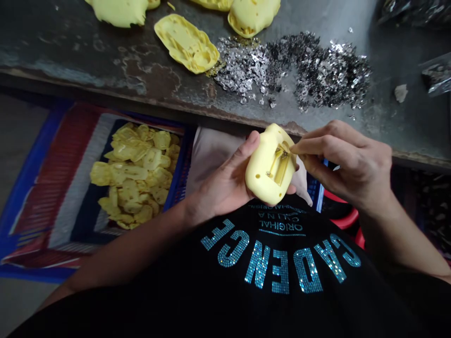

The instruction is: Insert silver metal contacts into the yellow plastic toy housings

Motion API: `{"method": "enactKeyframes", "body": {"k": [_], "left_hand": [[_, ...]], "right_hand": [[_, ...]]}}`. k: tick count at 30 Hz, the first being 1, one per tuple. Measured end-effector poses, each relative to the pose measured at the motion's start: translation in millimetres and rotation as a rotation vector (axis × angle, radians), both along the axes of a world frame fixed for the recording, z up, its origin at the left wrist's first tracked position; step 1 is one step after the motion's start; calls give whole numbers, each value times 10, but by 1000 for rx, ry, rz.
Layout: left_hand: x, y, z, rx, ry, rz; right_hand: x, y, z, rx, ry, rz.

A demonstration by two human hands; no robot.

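A yellow plastic shell [259, 162] with a battery compartment is held in my left hand [225, 180], the thumb along its far left side and fingers underneath. The compartment [280, 164] faces up and shows small metal contacts at both ends. My right hand [343, 159] has thumb and fingertips pinched at the compartment's upper right edge. Whatever is between those fingertips is too small to make out, though it could be one of the metal contacts. Just beyond, on the metal table, lies a heap of small shiny metal contact pieces [246, 65].
Beside the heap on the worn metal table [88, 61] lies an open yellow shell half [186, 42], with more yellow shells [253, 14] behind. A blue crate [28, 188] at left holds many yellow parts [136, 173]. Clear plastic bags [439, 75] sit at far right.
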State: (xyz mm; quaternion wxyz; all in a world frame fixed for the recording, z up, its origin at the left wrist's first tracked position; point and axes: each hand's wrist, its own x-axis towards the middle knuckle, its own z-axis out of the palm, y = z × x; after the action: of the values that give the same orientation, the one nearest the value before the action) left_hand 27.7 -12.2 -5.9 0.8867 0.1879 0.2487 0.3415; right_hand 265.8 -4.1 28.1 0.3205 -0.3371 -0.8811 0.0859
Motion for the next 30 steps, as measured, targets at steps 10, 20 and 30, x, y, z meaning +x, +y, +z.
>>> {"method": "enactKeyframes", "body": {"k": [10, 20, 30], "left_hand": [[-13, -9, -77, 63, 11, -7], [4, -63, -115, 103, 3, 24], [12, -74, -99, 124, 102, 118]], "right_hand": [[20, -118, -306, 235, -5, -56], [100, -87, -324, 304, -39, -42], [85, -28, -135, -179, 218, -84]]}}
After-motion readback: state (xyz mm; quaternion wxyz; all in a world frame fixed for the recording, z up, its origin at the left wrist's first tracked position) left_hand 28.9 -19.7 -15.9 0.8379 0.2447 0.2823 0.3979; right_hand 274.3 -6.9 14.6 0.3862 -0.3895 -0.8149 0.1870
